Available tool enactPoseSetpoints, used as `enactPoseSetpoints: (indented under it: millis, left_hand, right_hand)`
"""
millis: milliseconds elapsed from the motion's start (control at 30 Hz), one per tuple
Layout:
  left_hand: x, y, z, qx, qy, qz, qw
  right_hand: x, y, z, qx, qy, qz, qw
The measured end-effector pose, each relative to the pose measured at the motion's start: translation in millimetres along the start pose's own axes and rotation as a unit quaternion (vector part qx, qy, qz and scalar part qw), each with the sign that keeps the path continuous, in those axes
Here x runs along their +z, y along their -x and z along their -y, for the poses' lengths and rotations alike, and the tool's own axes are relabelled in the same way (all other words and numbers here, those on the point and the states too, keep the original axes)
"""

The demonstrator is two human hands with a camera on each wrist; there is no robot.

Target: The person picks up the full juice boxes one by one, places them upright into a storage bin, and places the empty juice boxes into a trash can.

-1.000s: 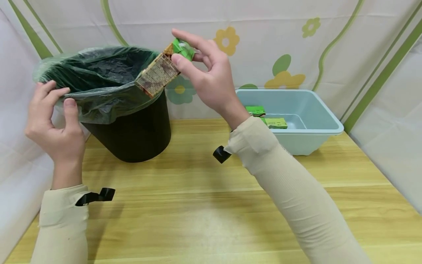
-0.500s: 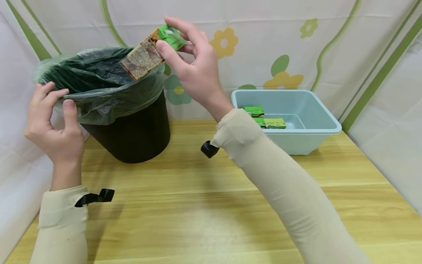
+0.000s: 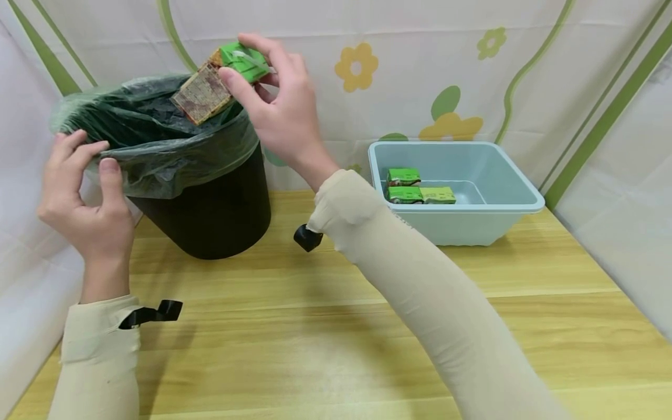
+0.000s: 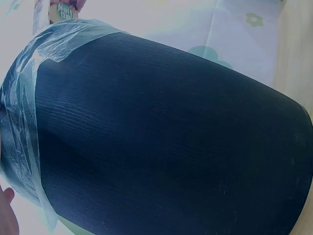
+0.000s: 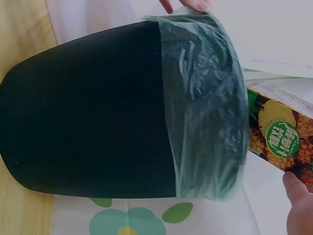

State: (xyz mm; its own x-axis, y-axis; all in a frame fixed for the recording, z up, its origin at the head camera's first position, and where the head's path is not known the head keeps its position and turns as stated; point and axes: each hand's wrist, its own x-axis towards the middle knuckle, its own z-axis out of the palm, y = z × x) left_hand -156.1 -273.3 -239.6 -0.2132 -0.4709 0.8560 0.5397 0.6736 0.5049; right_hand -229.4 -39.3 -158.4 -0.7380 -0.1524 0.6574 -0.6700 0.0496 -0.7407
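Observation:
A juice box [image 3: 205, 93] with a green top and a pineapple print hangs tilted over the mouth of a black trash can [image 3: 210, 221]. My right hand [image 3: 286, 111] pinches its green end between thumb and fingers. The box's printed side [image 5: 281, 132] shows in the right wrist view, just beyond the can's rim. A translucent green trash bag [image 3: 184, 163] lines the can and folds over the rim. My left hand [image 3: 89, 198] holds the rim at the left, fingers over the edge and thumb outside. In the left wrist view, the can's wall [image 4: 171, 137] fills most of the picture.
A light blue plastic bin [image 3: 493, 181] stands at the right on the wooden table [image 3: 315, 338]. Inside it at the left lie three small green cartons [image 3: 404, 195]. Behind hangs a white curtain [image 3: 294, 23] with flower prints.
My right hand has moved left with the juice box, from the can's right edge to over its opening. The left hand stays on the rim.

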Motion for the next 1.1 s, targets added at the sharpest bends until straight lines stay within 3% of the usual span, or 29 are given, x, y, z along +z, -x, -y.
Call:
enactPoseSetpoints:
  millis: [267,433,667,900,1100]
  left_hand:
    - [0.3,-0.5,-2.5,0.000,0.000,-0.001,1.0000]
    - [0.2,-1.0,-2.2,0.000,-0.002,-0.001,1.0000]
    - [-1.0,-1.3,-1.1,-0.003,-0.006,0.003,1.0000]
    - [-3.0,-1.8,0.1,-0.006,-0.010,0.007,0.9999]
    - [-6.6,-3.9,-0.2,-0.007,-0.017,0.010,0.9998]
  right_hand:
    - [17,-1.8,-2,0.007,0.056,0.025,0.9981]
    - [24,-2.6,-4,0.010,0.120,0.053,0.9913]
    - [35,-3.7,-1,0.025,0.159,0.102,0.9816]
    - [41,-3.0,4,0.028,0.207,0.163,0.9642]
    - [49,-4.3,11,0.025,0.287,0.215,0.9332]
